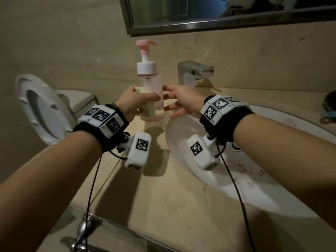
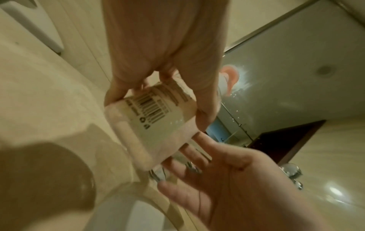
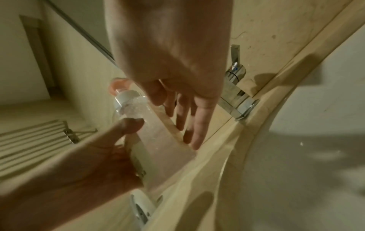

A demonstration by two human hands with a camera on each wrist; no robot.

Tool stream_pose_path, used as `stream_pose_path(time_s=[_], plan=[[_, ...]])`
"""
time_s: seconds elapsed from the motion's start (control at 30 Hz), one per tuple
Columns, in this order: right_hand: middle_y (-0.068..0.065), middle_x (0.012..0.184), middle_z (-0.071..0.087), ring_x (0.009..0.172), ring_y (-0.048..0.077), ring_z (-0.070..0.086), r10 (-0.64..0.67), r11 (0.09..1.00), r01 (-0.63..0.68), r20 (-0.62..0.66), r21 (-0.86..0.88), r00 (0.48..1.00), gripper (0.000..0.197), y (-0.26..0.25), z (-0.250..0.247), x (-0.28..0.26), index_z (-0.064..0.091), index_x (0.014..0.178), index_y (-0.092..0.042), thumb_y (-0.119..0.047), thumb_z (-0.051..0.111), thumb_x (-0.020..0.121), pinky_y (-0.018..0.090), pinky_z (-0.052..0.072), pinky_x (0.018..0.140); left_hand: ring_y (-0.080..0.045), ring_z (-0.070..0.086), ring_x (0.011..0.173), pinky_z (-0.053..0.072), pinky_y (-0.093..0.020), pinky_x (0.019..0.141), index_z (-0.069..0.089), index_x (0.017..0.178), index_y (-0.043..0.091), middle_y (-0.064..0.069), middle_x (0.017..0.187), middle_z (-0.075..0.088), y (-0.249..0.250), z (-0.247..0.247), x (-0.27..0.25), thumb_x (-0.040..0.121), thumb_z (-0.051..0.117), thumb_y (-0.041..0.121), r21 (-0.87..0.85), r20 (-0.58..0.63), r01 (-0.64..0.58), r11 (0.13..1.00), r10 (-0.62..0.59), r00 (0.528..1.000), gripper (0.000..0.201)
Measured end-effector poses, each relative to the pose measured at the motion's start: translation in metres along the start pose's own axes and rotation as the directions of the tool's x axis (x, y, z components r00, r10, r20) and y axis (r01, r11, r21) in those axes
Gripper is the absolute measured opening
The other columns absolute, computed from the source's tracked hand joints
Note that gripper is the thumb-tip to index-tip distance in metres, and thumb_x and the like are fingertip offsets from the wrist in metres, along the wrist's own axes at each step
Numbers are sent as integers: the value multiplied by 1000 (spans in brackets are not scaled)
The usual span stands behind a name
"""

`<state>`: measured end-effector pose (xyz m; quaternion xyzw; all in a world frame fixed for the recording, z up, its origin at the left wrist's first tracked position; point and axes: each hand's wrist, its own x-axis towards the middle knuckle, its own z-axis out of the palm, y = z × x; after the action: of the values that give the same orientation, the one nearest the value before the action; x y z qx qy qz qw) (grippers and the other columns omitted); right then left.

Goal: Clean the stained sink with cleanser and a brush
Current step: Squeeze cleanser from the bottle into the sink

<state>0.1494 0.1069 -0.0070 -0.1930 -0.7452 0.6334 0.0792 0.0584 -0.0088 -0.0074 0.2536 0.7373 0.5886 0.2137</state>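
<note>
The left hand [image 1: 130, 104] grips the cleanser bottle [image 1: 151, 99] above the counter's [image 1: 163, 206] back edge; the right hand [image 1: 181, 101] reaches in, fingers apart. Fetching step; next, pump into the stained sink [image 1: 245, 179].

The bottle [image 1: 151, 95] is clear plastic with a paper label, the faucet [image 1: 193, 72] shiny metal, the sink [image 1: 183, 135] glossy white, the counter [image 1: 163, 206] smooth stone.

Showing a barcode and blurred black print on the pale label [image 2: 156, 112] of the pump bottle [image 1: 150, 95]; lettering too smeared for reading. Carrying black-and-white square code markers on the wrist units [image 1: 101, 117], without readable words or numbers.
</note>
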Motion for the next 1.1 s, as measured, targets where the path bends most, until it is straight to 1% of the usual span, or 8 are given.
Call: stream_pose_path(time_s=[0.13,0.33,0.43,0.57,0.77,0.93,1.03,1.1], plan=[[3,139,49,91,18,53,-20,1000,20,-8,-5,1000,61,5,0,24,33,144,-27,3,27,92,28,48,70,-26,63,107,51,-42,89,54,125,10,-11,117,66,-3,-5,29,36,79,23,-2,-22,-10,1000,10,1000,94],[9,111,57,73,11,50,-36,994,32,-36,-101,999,52,8,3,46,45,136,-20,2,29,92,23,40,61,-26,63,105,51,-47,93,49,126,7,-9,117,63,-26,1,64,35,85,18,-13,-103,28,1000,-29,994,98],[10,127,55,95,20,55,-36,977,31,-23,-211,999,52,14,0,55,41,139,-16,3,32,91,31,44,70,-25,59,109,49,-46,97,45,123,11,-6,117,59,-26,9,64,60,82,6,22,-148,46,999,-43,988,74],[15,139,46,110,28,51,-35,965,26,-29,-261,999,54,17,-5,62,32,144,-15,1,35,92,38,48,81,-24,55,112,48,-45,98,41,129,14,-3,122,55,-21,16,75,61,83,13,111,-199,50,993,-28,980,80],[22,138,47,68,8,45,-52,983,33,-104,-182,993,49,23,-14,59,34,142,-9,-2,38,94,24,41,63,-26,52,118,45,-43,101,39,133,15,-6,129,52,-22,29,77,59,85,22,169,-299,81,982,-27,954,87],[6,83,52,59,12,41,35,999,-31,-157,28,987,41,30,-37,34,40,134,-1,5,28,96,18,37,45,-19,58,100,46,-23,75,52,130,9,-8,124,60,-24,33,59,78,72,23,189,-223,220,957,-176,959,57],[2,78,54,59,10,45,63,998,-59,-193,28,979,31,37,-49,14,52,116,-9,2,32,95,20,37,53,-24,60,100,46,-25,78,54,128,3,-12,118,61,-30,44,39,86,61,13,217,-145,240,946,-212,967,43],[0,77,57,61,9,48,64,998,-64,-212,3,975,26,42,-57,3,58,101,-12,0,35,94,19,40,55,-18,53,73,44,-24,60,54,125,2,-9,96,55,-32,51,25,89,58,14,237,-107,242,941,-223,969,39]])
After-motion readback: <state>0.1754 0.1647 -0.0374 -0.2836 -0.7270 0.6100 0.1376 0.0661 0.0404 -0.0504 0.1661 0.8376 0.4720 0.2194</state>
